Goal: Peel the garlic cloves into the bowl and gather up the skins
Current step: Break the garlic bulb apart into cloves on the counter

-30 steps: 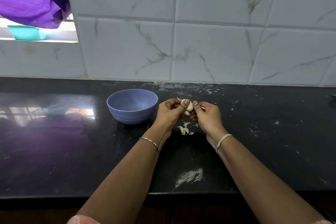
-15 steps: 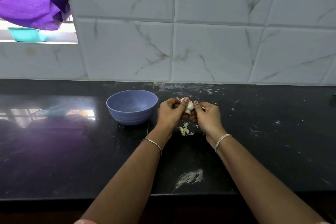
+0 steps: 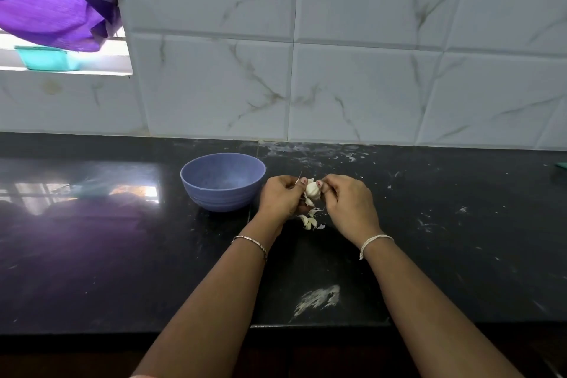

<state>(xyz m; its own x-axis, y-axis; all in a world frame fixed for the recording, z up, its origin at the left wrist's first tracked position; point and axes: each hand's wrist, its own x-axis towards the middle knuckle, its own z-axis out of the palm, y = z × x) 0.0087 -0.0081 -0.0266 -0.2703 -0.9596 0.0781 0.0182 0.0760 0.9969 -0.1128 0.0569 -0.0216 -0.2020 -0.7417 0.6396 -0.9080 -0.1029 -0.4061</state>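
A garlic piece (image 3: 313, 190) is pinched between the left hand (image 3: 283, 197) and right hand (image 3: 348, 204), just right of the bowl (image 3: 223, 182), above loose skins (image 3: 310, 221). Skin is best peeled in small pulls, the garlic kept steady.

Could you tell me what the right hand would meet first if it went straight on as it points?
The right hand pinches the white ribbed garlic, so pushing on it would likely press into the left hand gripping the other side. The lavender round bowl sits further left, probably off that line.
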